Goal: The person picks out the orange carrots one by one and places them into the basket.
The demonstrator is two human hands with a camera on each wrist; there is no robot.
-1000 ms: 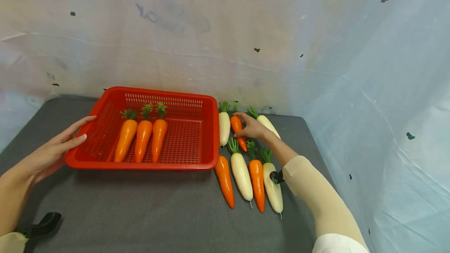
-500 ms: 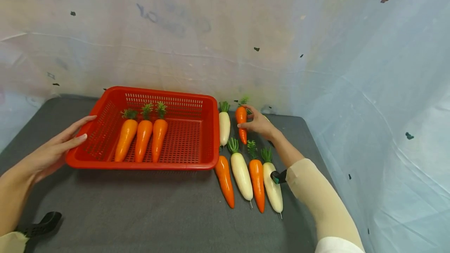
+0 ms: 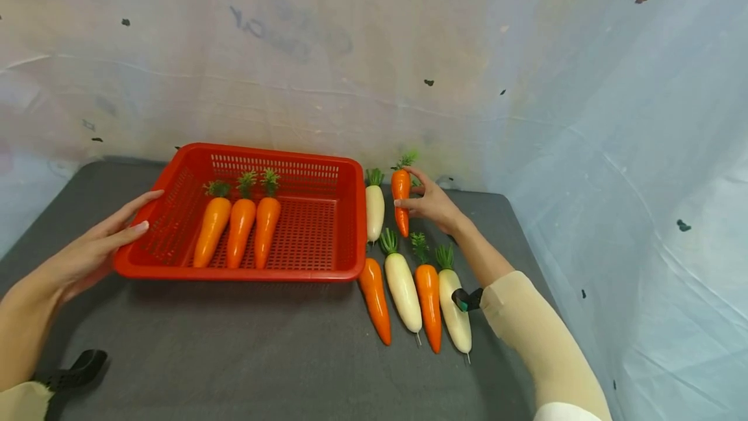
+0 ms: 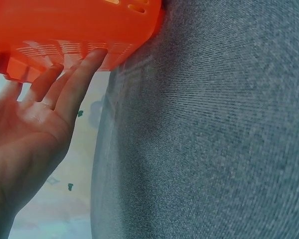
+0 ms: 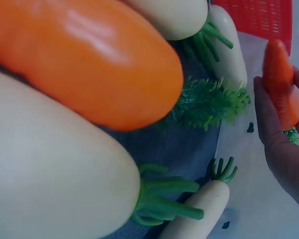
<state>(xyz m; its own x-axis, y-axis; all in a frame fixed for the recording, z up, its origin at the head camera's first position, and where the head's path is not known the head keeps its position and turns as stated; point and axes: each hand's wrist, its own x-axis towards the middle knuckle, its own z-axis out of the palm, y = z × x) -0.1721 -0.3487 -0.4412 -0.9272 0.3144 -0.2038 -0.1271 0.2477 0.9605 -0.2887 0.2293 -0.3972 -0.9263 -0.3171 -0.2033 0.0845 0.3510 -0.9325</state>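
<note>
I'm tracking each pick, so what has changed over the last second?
The right hand has lifted the carrot it already had between its fingers, up off the table and a little to the right; the carrot now hangs more upright. Nothing was let go. Unchanged: the left hand at the left end of the red basket, and the three carrots inside.

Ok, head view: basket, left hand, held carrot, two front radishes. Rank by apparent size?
1. Basket
2. Left hand
3. Left front radish, right front radish: too alike to rank
4. Held carrot, partly hidden
</note>
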